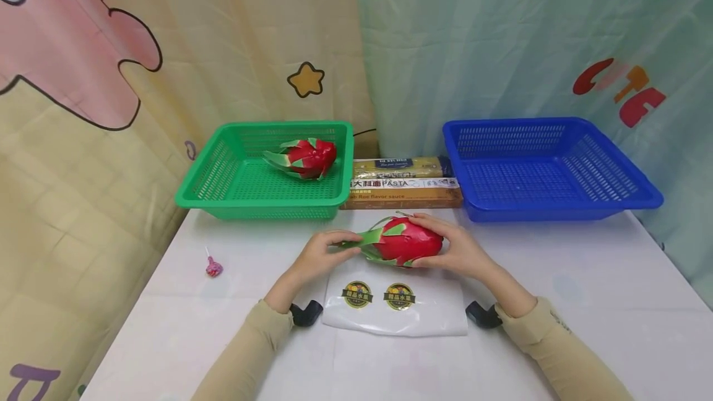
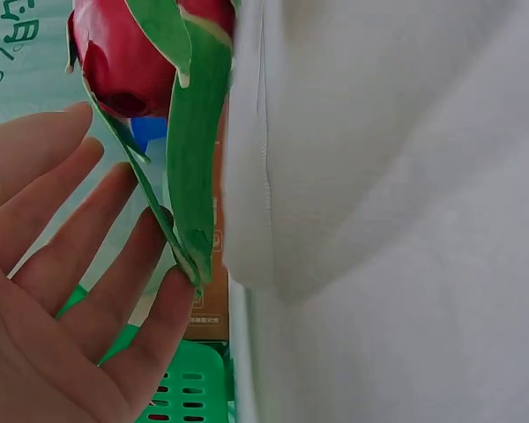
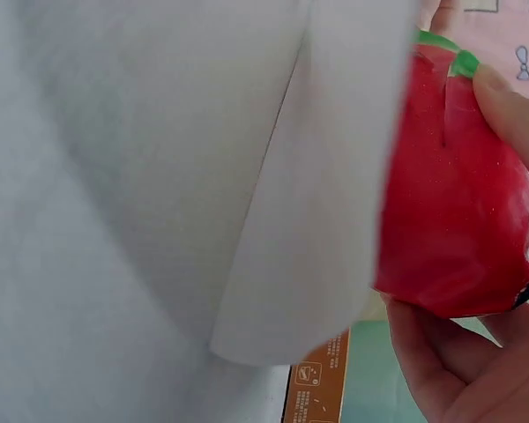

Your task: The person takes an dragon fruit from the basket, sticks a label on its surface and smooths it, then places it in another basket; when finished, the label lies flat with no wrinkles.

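Note:
A red dragon fruit with green leaves [image 1: 411, 241] [image 2: 132, 62] [image 3: 463, 194] lies sideways between both hands, just behind a white plastic bag with two round stickers [image 1: 384, 320]. Around its rounded right end, my right hand [image 1: 465, 252] [image 3: 502, 370] grips with thumb and fingers on opposite sides. At the long leaf tips is my left hand [image 1: 320, 257] [image 2: 79, 273]; the left wrist view shows its fingers spread and nearly straight, the fingertips against or beside the leaves. How far the fruit overlaps the bag's back edge is hard to tell.
A green basket [image 1: 259, 203] at the back left holds another dragon fruit [image 1: 313, 158]. The blue basket [image 1: 557, 206] stands at the back right. Pasta packages [image 1: 403, 194] lie between them. A pink wrapped lollipop [image 1: 214, 267] lies on the left of the table [image 1: 184, 339].

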